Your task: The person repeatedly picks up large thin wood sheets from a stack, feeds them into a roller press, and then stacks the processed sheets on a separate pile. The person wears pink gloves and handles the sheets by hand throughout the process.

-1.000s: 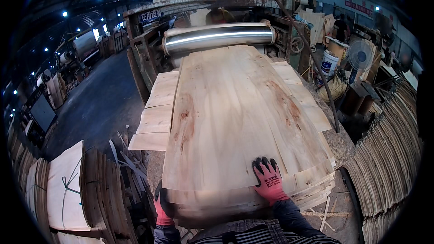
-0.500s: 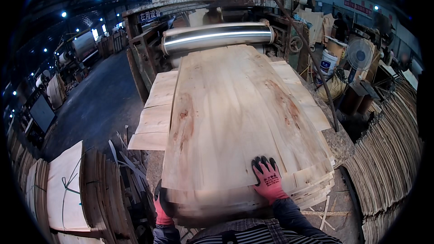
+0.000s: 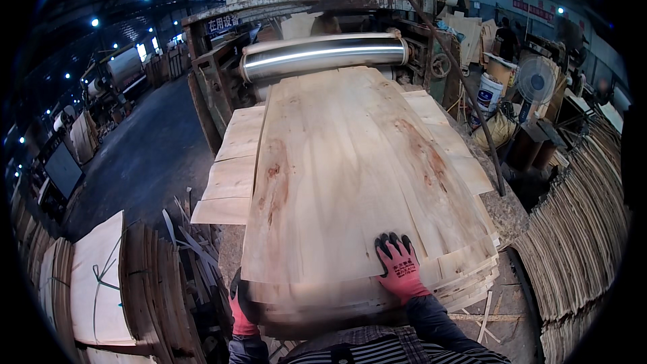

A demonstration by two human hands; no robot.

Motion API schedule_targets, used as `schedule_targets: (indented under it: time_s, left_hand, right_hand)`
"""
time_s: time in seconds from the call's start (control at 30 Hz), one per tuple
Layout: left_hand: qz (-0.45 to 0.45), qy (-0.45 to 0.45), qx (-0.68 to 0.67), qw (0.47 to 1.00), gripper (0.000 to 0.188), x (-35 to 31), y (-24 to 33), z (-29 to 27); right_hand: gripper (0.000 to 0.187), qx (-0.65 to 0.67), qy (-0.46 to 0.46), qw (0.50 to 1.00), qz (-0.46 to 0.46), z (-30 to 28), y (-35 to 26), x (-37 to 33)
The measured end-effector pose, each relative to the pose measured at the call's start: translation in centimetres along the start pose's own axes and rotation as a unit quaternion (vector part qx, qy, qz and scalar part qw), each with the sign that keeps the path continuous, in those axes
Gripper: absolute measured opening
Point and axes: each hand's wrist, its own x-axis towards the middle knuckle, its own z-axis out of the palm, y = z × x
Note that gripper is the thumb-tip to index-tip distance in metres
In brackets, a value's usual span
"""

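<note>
Lying flat on top of a pile of similar sheets (image 3: 472, 276), the wood veneer sheet (image 3: 350, 175) runs from the person's body up to the shiny steel roller (image 3: 323, 54) of the machine (image 3: 296, 0) at the far end, where its far edge sits right at the roller. The right hand (image 3: 401, 266), in a red glove with black fingertips, lies palm down with fingers spread on the sheet's near right part, pressing rather than clasping anything. The left hand (image 3: 239, 307), gloved the same way, is at the near left corner, lower than the top surface; its fingers look wrapped over the blurred near edge, though whether they actually pinch the sheet cannot be told.

The sheet is probably light for its size, very thin and floppy (it would sag if lifted by one point), and brittle along the grain, with reddish knots and streaks where it could split. Its surface looks dry and fairly smooth, so a flat palm may slide it over the sheet beneath. The safest hold seems to be at the near edge, hands well apart near the two corners. Bundled veneer stacks (image 3: 579, 243) stand to the right and tied rolls (image 3: 101, 276) to the left, with a fan (image 3: 537, 84) and white bucket (image 3: 488, 94) beyond.
</note>
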Motion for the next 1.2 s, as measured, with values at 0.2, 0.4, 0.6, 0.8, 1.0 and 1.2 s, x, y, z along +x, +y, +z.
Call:
schedule_targets:
  time_s: [0.2,0.4,0.6,0.8,1.0,1.2]
  left_hand:
    - [-0.062,0.020,-0.087,0.994,0.036,0.9,-4.2,-3.5]
    - [0.011,0.019,0.006,1.000,0.036,-0.1,-0.5,-0.2]
    - [-0.017,0.019,0.005,1.000,0.036,0.0,-0.5,-0.5]
    - [0.003,0.031,0.070,0.997,0.035,-0.1,-0.6,-0.4]
    - [0.260,-0.025,0.469,0.844,0.034,-0.7,1.4,0.0]
    - [0.279,-0.025,0.435,0.856,0.034,-1.0,3.6,2.3]
  right_hand:
    - [0.068,0.001,0.011,1.000,-0.004,-0.1,0.0,0.0]
    - [0.068,0.003,0.012,1.000,-0.004,-0.1,0.0,-0.1]
    - [0.068,0.005,0.006,1.000,-0.002,-0.3,-0.1,0.0]
    - [0.063,-0.010,0.015,0.999,-0.027,-1.4,-0.1,0.2]
    - [0.049,-0.029,0.094,0.991,-0.090,-10.4,-0.6,2.7]
    - [0.042,0.008,0.122,0.989,-0.078,-11.8,-0.2,9.5]
